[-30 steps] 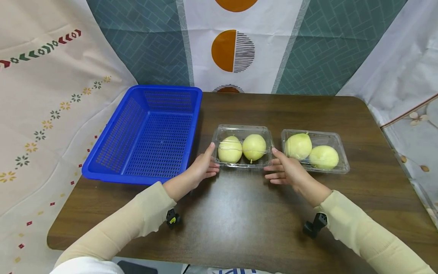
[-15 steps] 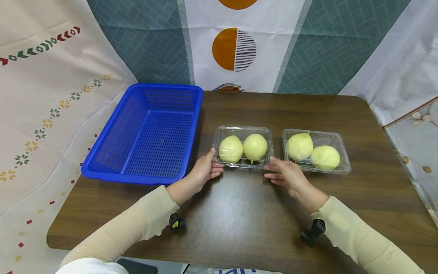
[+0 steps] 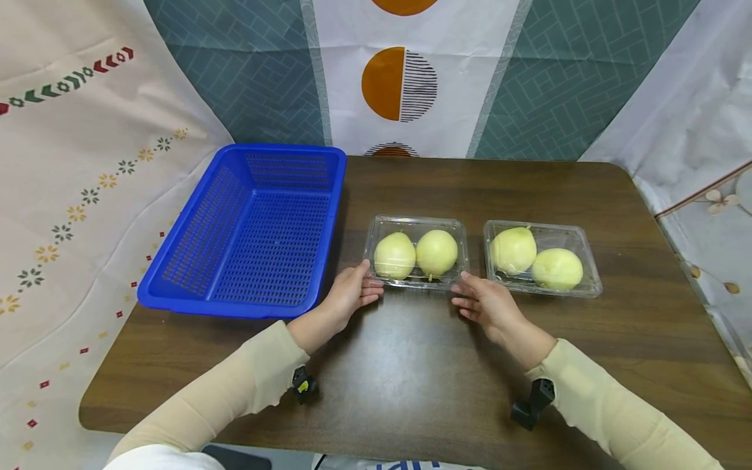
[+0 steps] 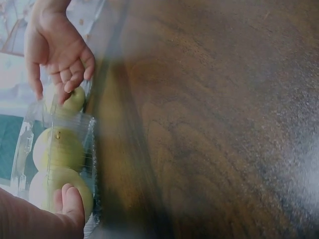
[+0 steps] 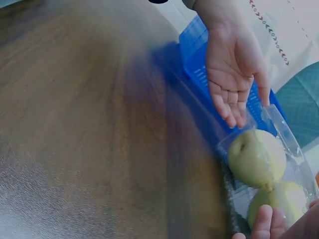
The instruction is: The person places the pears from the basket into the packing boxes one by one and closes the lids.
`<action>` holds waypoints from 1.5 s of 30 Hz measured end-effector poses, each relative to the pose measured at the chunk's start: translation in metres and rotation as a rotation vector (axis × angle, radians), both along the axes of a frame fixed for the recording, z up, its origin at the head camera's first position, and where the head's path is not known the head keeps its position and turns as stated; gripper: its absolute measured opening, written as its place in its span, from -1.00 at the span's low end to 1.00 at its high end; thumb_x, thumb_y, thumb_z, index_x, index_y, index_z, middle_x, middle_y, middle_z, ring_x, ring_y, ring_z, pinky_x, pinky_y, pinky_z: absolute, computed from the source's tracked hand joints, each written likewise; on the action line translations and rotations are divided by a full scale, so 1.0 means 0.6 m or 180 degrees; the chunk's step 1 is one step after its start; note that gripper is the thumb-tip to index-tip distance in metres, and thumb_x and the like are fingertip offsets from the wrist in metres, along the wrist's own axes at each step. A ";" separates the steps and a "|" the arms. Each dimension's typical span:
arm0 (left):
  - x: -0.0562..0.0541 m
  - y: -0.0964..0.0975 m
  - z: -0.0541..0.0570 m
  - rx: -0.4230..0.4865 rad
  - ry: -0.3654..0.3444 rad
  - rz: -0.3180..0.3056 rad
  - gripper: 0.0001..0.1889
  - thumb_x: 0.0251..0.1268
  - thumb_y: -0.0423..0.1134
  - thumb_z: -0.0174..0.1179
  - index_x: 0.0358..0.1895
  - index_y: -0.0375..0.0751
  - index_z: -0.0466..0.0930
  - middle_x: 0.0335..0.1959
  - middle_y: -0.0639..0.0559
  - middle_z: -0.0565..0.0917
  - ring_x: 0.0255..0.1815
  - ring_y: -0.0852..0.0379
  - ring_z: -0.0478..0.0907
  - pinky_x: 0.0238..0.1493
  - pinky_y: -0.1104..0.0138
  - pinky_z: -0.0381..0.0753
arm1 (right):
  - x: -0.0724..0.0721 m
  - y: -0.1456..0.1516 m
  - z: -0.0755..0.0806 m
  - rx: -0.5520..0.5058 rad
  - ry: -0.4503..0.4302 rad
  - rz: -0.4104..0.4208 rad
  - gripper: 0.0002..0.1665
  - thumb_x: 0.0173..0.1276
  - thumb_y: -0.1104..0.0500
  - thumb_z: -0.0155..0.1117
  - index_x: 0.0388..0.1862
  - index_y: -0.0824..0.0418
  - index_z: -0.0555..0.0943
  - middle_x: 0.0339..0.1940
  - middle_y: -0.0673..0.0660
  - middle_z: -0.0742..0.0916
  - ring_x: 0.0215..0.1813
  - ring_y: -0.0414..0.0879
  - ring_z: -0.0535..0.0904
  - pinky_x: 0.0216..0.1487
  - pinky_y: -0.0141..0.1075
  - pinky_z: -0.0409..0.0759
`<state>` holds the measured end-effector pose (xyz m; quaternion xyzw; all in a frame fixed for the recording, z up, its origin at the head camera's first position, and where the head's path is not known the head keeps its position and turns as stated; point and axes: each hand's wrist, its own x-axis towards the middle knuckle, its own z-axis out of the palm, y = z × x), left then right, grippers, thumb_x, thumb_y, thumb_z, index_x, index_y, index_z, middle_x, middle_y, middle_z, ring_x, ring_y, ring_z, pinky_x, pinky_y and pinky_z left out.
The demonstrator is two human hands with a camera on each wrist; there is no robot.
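In the head view, a clear plastic clamshell box [image 3: 418,223] with two pale yellow-green pears [image 3: 395,255] lies at the middle of the table. My left hand [image 3: 348,292] is at its front left corner, thumb by the side and loosely straight fingers along the front. At the front right corner is my right hand [image 3: 486,301], thumb near the edge and fingers extended toward the box. Neither hand visibly curls round it; exact contact is hard to tell. Both palms face inward in the wrist views, with the pears [image 5: 256,157] between them.
A second clear box [image 3: 561,235] with two pears stands just right of the first, close to my right hand. On the left is a large blue plastic basket [image 3: 337,225], its side near my left forearm. Patterned cloths hang behind the brown wooden table [image 3: 405,378].
Both hands have come slightly nearer the box's front edge; the right thumb has shifted down toward the front corner. The boxes and basket stay about where they were.
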<state>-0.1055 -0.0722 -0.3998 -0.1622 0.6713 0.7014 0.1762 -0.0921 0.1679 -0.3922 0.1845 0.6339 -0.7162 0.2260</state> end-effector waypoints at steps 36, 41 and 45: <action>-0.005 -0.006 -0.028 0.0022 0.0163 0.0218 -0.88 0.33 -0.45 -0.04 -0.23 -0.44 0.47 -0.48 -0.02 0.69 -0.54 0.28 0.60 -0.37 0.46 0.64 | -0.005 -0.004 -0.022 -0.0096 0.0171 -0.0197 -0.84 0.44 0.28 -0.04 -0.22 0.26 0.53 -0.58 -0.14 0.68 -0.45 -0.30 0.57 -0.15 -0.41 0.50; -0.006 -0.006 -0.028 0.0035 0.0174 0.0233 -0.90 0.31 -0.46 -0.04 -0.26 -0.42 0.48 -0.52 0.02 0.67 -0.56 0.30 0.59 -0.41 0.49 0.61 | -0.006 -0.004 -0.022 -0.0099 0.0189 -0.0186 -0.81 0.45 0.28 -0.04 -0.26 0.22 0.56 -0.59 -0.14 0.68 -0.45 -0.30 0.57 -0.15 -0.41 0.50; -0.008 -0.006 -0.029 0.0027 0.0163 0.0235 -0.89 0.31 -0.45 -0.04 -0.25 -0.41 0.48 -0.53 0.05 0.67 -0.57 0.32 0.58 -0.43 0.53 0.59 | -0.007 -0.003 -0.023 -0.0106 0.0193 -0.0177 -0.77 0.45 0.28 -0.05 -0.32 0.16 0.57 -0.59 -0.15 0.68 -0.46 -0.31 0.56 -0.17 -0.42 0.50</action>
